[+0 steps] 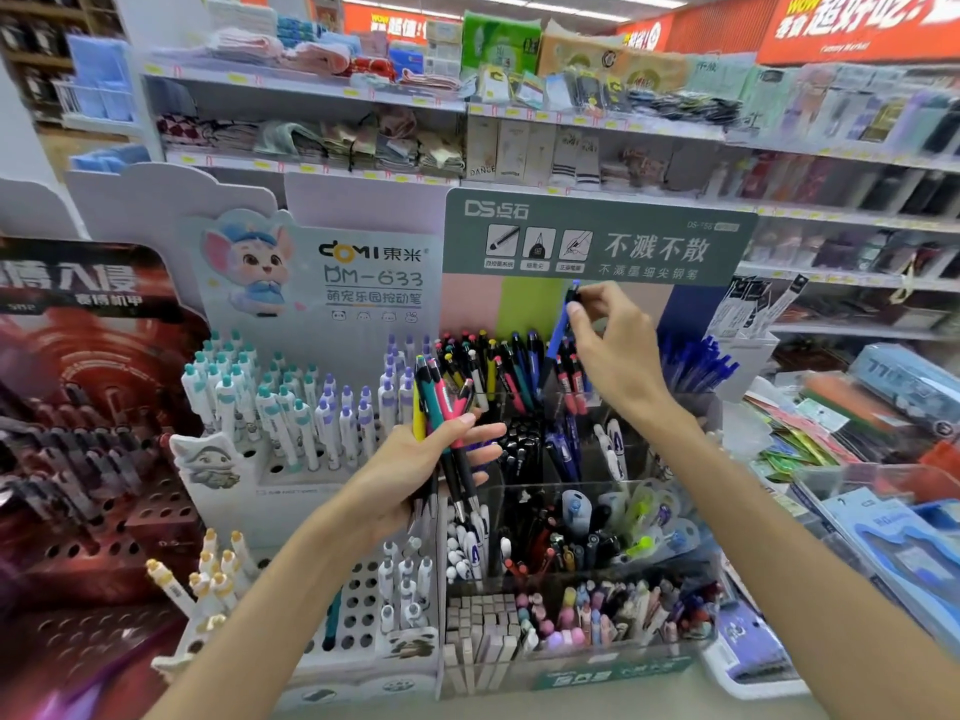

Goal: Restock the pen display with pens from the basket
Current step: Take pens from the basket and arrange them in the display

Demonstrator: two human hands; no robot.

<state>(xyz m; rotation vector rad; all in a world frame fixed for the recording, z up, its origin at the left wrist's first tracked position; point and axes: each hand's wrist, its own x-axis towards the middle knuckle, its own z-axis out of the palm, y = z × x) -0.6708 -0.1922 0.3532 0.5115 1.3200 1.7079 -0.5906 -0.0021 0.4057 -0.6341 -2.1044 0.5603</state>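
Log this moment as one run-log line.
left hand: holds pen bundle | right hand: pinches blue pen over clear pen display | step: inserting

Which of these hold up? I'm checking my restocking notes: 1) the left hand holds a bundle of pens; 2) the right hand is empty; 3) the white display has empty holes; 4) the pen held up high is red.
1. True: the left hand grips a bundle of pens.
2. False: the right hand pinches a blue pen near its top.
3. True: the white display shows several empty holes in its lower tier.
4. False: that pen is blue, held above the pens standing in the clear bins.
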